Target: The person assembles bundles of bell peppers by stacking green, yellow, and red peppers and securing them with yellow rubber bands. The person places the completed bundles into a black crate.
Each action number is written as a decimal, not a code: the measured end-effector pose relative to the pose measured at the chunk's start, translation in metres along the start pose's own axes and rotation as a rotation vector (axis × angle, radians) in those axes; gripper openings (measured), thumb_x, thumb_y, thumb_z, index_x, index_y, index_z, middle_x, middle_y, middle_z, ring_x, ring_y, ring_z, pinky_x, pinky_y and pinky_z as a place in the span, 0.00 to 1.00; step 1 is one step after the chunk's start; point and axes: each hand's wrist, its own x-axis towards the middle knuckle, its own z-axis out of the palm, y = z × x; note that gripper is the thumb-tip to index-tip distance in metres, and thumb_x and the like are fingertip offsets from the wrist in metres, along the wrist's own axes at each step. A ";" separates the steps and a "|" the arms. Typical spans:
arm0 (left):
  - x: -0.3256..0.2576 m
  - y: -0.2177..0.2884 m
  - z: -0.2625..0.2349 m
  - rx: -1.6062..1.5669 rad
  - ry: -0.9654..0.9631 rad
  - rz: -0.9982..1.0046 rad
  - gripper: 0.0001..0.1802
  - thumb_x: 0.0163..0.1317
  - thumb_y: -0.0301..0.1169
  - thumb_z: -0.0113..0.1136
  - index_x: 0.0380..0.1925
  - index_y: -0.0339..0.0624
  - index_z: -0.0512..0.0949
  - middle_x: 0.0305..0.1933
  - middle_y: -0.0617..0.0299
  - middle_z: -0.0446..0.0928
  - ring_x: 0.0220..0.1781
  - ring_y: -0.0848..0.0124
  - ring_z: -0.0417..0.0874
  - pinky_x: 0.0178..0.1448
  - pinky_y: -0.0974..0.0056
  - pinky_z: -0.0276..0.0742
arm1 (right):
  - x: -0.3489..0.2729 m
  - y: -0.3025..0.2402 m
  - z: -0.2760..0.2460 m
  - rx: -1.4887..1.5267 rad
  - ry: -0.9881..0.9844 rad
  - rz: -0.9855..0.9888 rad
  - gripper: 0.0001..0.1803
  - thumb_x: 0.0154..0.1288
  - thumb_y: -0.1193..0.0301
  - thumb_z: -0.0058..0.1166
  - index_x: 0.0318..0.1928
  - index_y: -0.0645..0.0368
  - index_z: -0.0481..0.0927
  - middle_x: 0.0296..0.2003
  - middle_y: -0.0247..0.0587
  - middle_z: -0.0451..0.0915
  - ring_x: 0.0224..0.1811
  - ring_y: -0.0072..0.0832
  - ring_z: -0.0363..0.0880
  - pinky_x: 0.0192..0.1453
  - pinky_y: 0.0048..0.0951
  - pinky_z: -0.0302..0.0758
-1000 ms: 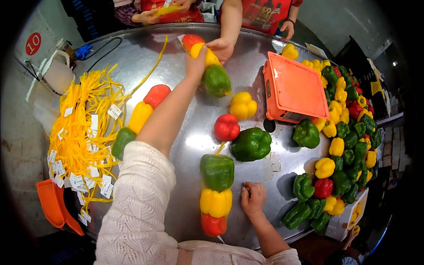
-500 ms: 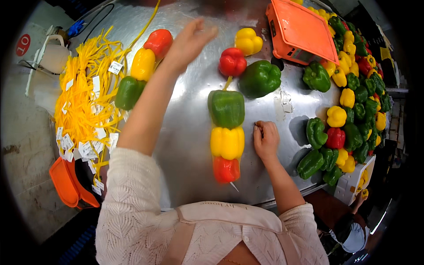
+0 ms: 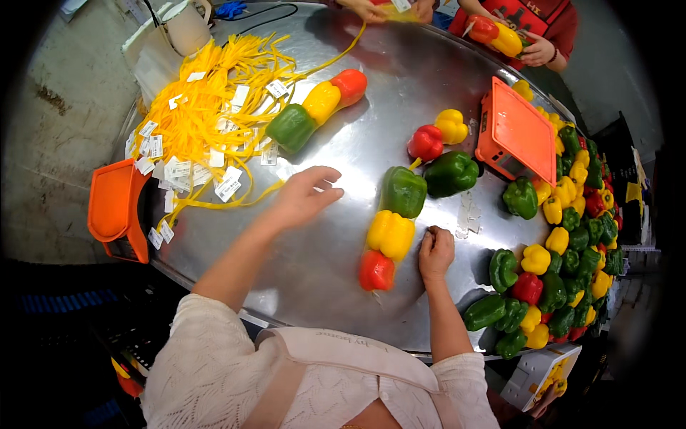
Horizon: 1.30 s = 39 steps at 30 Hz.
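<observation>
A row of three bell peppers lies before me in what looks like clear wrapping, with a pale twisted tail at the near end. Its green pepper (image 3: pixel 404 191) is farthest, its yellow pepper (image 3: pixel 391 234) in the middle, and its red pepper (image 3: pixel 376 271) nearest. My left hand (image 3: pixel 312 193) hovers to the left of this row, fingers apart and holding nothing. On the table just right of it rests my right hand (image 3: pixel 436 254), fingers curled, with nothing visible in them. A loose red pepper (image 3: pixel 426 143), yellow pepper (image 3: pixel 451 126) and large green pepper (image 3: pixel 451 174) sit beyond.
Yellow straps (image 3: pixel 189 114) with white tags are heaped at the left. A second three-pepper row (image 3: pixel 321 102) lies beside them. An orange-topped scale (image 3: pixel 519 132) and piled peppers (image 3: pixel 564 250) stand right; another orange scale (image 3: pixel 118 207) is left. A co-worker's hand (image 3: pixel 539 51) holds peppers at the far side.
My left hand has drawn back from beyond the far pepper row toward me. My right hand stays curled beside the near row. The view has shifted, showing co-workers across the table.
</observation>
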 end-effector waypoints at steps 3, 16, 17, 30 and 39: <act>0.010 0.001 -0.017 0.273 0.077 0.178 0.24 0.61 0.37 0.69 0.55 0.39 0.78 0.51 0.52 0.78 0.48 0.64 0.80 0.51 0.63 0.79 | -0.003 0.001 0.001 -0.001 0.013 -0.044 0.05 0.61 0.75 0.55 0.38 0.58 0.80 0.32 0.45 0.77 0.37 0.45 0.76 0.43 0.44 0.73; 0.184 0.010 -0.058 0.942 0.166 -0.154 0.58 0.42 0.52 0.78 0.69 0.37 0.59 0.62 0.42 0.73 0.63 0.48 0.77 0.62 0.50 0.76 | 0.000 -0.006 -0.004 -0.027 0.047 0.033 0.03 0.60 0.73 0.56 0.35 0.53 0.80 0.32 0.42 0.78 0.38 0.44 0.77 0.44 0.43 0.75; 0.187 0.007 -0.053 0.961 0.158 -0.171 0.55 0.43 0.50 0.77 0.68 0.38 0.60 0.60 0.43 0.75 0.60 0.48 0.80 0.60 0.50 0.77 | 0.000 -0.006 -0.003 -0.023 0.058 0.030 0.03 0.59 0.73 0.56 0.35 0.53 0.80 0.32 0.42 0.78 0.38 0.44 0.77 0.43 0.43 0.75; 0.088 -0.007 -0.101 -0.602 -0.103 -0.201 0.30 0.59 0.42 0.68 0.56 0.36 0.73 0.48 0.50 0.82 0.43 0.61 0.86 0.48 0.58 0.85 | 0.001 -0.004 0.001 -0.021 0.017 0.031 0.05 0.61 0.74 0.55 0.37 0.58 0.81 0.32 0.42 0.79 0.36 0.42 0.77 0.43 0.41 0.74; -0.002 -0.002 -0.046 -1.230 -0.232 -0.047 0.41 0.70 0.63 0.43 0.64 0.36 0.68 0.53 0.45 0.80 0.48 0.57 0.85 0.52 0.53 0.84 | 0.000 0.007 0.002 0.087 -0.107 0.147 0.07 0.66 0.70 0.57 0.41 0.60 0.81 0.33 0.38 0.78 0.36 0.31 0.76 0.42 0.33 0.74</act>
